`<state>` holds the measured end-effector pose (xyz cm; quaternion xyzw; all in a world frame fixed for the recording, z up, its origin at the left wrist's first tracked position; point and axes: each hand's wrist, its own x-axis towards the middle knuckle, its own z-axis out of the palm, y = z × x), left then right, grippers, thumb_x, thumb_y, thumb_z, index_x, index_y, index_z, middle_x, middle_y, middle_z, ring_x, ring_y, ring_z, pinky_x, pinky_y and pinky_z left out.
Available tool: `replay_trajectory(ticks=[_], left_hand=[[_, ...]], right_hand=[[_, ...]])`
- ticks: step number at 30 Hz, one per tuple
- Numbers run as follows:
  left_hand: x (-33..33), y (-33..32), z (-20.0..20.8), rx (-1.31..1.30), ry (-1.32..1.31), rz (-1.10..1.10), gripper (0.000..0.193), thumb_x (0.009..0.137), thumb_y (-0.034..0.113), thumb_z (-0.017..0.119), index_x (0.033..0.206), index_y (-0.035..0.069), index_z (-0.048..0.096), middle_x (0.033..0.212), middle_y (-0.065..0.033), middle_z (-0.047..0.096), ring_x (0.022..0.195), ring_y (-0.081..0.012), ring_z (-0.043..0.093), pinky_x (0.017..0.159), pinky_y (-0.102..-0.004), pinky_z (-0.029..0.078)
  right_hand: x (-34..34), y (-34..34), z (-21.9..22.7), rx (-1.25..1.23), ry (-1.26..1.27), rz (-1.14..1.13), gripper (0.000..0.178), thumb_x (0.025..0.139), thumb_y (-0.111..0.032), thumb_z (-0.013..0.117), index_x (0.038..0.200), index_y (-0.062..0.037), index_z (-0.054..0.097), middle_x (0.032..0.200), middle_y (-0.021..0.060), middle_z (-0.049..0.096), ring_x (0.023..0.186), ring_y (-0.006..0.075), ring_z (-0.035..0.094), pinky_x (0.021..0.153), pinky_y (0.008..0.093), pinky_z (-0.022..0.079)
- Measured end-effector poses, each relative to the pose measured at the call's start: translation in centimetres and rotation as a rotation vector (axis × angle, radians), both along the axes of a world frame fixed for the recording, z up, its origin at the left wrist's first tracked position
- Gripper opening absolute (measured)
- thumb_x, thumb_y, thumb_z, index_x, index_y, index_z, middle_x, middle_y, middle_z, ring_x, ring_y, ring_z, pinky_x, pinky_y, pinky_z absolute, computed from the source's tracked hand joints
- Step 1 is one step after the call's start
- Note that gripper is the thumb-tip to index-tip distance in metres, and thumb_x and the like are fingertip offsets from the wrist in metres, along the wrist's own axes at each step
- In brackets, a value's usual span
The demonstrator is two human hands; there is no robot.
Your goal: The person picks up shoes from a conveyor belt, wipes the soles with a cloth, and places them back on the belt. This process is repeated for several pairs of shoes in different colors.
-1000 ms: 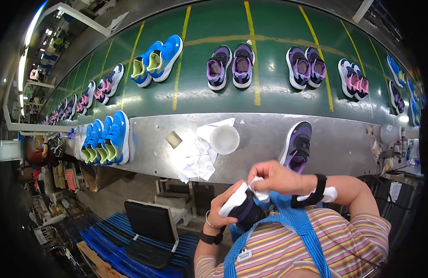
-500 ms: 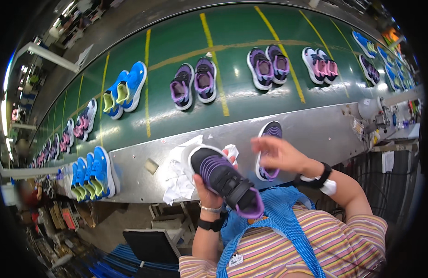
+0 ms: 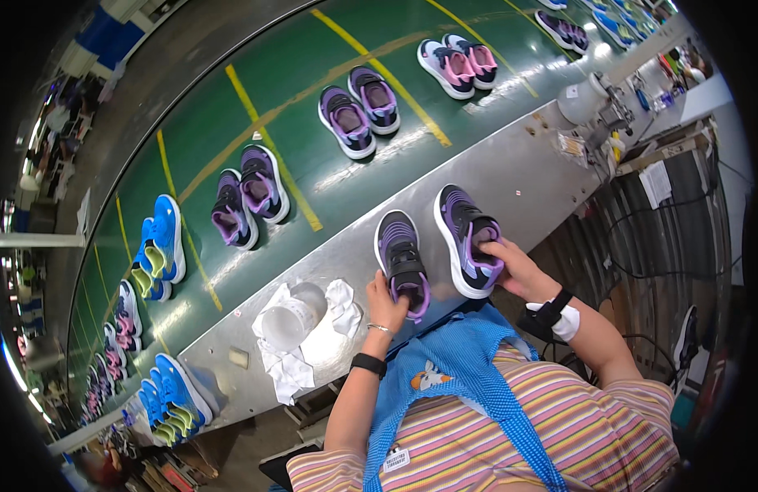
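Note:
Two black-and-purple sneakers are side by side at the metal ledge, toes pointing away from me. My left hand (image 3: 385,307) is closed on the heel of the left sneaker (image 3: 401,252), its thumb at the collar. The right sneaker (image 3: 457,211) is gripped at its heel by my right hand (image 3: 522,271), with fingers reaching into the opening. Left of my left hand, a white cloth (image 3: 287,373) is spread on the ledge with a translucent round container (image 3: 285,324) on it. Both soles' undersides are hidden.
Beyond the metal ledge (image 3: 510,164) runs a green belt (image 3: 313,238) marked with yellow lines, carrying pairs of sneakers. Several blue sneakers (image 3: 178,394) stand at the ledge's left end. A small beige block (image 3: 239,357) lies nearby. A grey rounded fixture (image 3: 582,102) sits at the right.
The left sneaker, held up tilted before, is now down beside the other one. My right hand has closed on the right sneaker's heel. The container is uncovered, and the view has turned.

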<state>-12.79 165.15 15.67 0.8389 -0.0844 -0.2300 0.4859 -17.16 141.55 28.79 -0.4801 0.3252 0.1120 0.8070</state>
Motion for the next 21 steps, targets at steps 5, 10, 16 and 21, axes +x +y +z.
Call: replay_trajectory(ticks=[5,10,16,21], left_hand=[[2.1,1.0,0.4,-0.533,0.675,0.201,0.042,0.067,0.004,0.051,0.107,-0.004,0.047,0.085,-0.0121,0.055,0.075,-0.0249,0.055,0.065,-0.0329,0.045],[3.1,2.0,5.5,-0.881,0.932,0.335,0.023,0.080,0.009,0.047,0.099,-0.002,0.053,0.090,-0.0098,0.060,0.080,-0.0202,0.060,0.073,-0.0325,0.049],[2.9,1.9,6.0,-1.042,1.034,0.308,0.020,0.083,0.013,0.050,0.098,0.000,0.055,0.095,-0.0091,0.060,0.086,-0.0192,0.059,0.077,-0.0330,0.048],[2.5,2.5,5.1,-1.090,1.028,0.258,0.025,0.083,0.015,0.051,0.103,0.000,0.054,0.096,-0.0090,0.060,0.089,-0.0199,0.059,0.080,-0.0344,0.047]], right_hand=[[0.1,0.4,0.5,0.161,0.078,-0.047,0.034,0.082,-0.026,0.056,0.110,-0.0051,0.051,0.102,0.0075,0.058,0.091,0.0173,0.057,0.081,0.0349,0.046],[1.0,1.2,1.4,0.189,0.056,-0.004,0.032,0.083,-0.026,0.055,0.108,-0.0047,0.053,0.098,0.0076,0.060,0.088,0.0174,0.059,0.080,0.0337,0.046],[1.6,1.7,2.5,0.221,-0.005,0.009,0.030,0.083,-0.025,0.055,0.106,-0.0045,0.054,0.096,0.0062,0.060,0.086,0.0155,0.059,0.079,0.0308,0.047],[1.0,1.4,1.0,0.249,-0.039,-0.006,0.031,0.083,-0.024,0.055,0.106,-0.0042,0.053,0.097,0.0066,0.060,0.087,0.0158,0.058,0.079,0.0301,0.047]])
